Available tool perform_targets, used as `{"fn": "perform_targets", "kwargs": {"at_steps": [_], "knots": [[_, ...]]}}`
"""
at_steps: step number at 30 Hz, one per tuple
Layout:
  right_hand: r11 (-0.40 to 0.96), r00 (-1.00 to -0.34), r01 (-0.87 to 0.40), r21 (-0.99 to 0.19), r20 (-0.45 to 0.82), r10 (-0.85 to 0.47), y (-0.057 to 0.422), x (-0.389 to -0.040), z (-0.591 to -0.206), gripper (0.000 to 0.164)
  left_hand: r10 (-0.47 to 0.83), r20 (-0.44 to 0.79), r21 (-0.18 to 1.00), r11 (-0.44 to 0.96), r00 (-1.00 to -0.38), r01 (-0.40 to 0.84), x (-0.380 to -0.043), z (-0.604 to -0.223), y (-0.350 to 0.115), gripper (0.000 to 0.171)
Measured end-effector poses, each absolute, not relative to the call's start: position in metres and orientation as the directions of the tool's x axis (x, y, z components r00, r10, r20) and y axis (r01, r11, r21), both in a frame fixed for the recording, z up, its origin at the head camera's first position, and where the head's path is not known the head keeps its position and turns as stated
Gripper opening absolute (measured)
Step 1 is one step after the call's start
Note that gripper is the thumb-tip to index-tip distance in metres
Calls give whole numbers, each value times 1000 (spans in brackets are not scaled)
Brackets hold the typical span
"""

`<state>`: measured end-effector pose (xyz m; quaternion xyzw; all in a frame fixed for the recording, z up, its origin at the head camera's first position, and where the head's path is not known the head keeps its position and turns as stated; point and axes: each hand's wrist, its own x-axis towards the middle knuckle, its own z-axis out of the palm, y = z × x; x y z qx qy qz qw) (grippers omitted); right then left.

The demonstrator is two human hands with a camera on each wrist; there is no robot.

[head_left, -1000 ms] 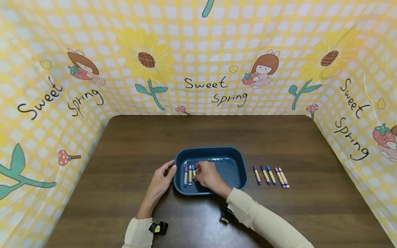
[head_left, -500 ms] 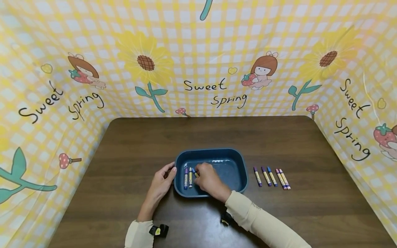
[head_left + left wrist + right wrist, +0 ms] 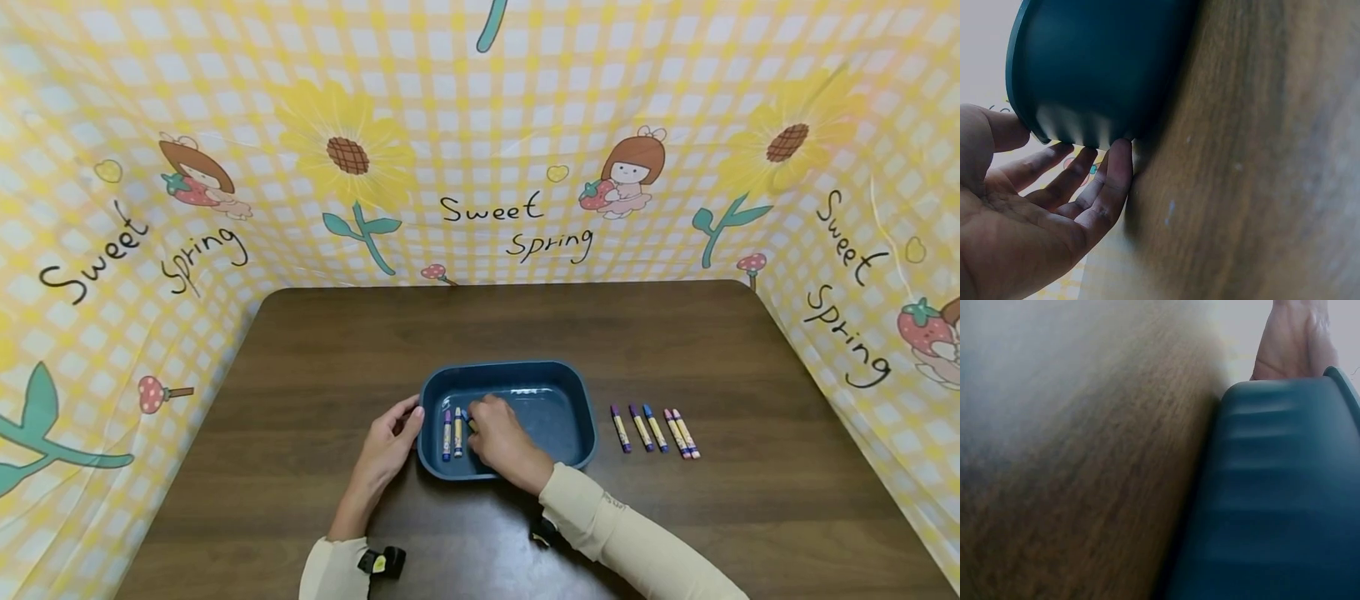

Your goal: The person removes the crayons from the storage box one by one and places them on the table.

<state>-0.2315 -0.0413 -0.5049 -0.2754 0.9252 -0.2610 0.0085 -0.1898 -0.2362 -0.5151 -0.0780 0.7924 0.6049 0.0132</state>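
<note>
Head view: right hand [image 3: 508, 439] is pinching blue crayon [image 3: 468, 419] inside box [image 3: 558, 421], left of middle; left hand [image 3: 387, 439], relaxed, is touching box's outside. Crayon probably light, stiff, snappable; mid-length is suiting a gentle pinch.

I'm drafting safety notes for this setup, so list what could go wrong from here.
The right hand might knock askew the slim, cylindrical, pale-wrapped crayons beside it.
The left hand touches the dark blue, rounded rectangular plastic tray; a harder push might slide it.
The loose crayons on the brown wood-grain table could roll if bumped.
</note>
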Motion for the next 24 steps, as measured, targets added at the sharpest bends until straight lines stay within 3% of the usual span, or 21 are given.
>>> {"fn": "perform_targets", "kwargs": {"at_steps": [8, 14, 18, 24], "knots": [[710, -894, -393, -584, 62, -444, -41, -240, -500, 23, -103, -131, 942, 297, -986, -156, -193, -512, -236, 44], [665, -915, -267, -697, -33, -401, -38, -245, -493, 6, -88, -137, 944, 289, -987, -157, -195, -509, -238, 43], [625, -920, -179, -760, -96, -380, -34, -245, -491, 18, -86, -142, 944, 287, -986, -161, -194, -509, -237, 43], [445, -898, 100, -890, -273, -344, -25, -242, -489, 24, -88, -143, 930, 329, -986, -164, -190, -507, -236, 43]]}}
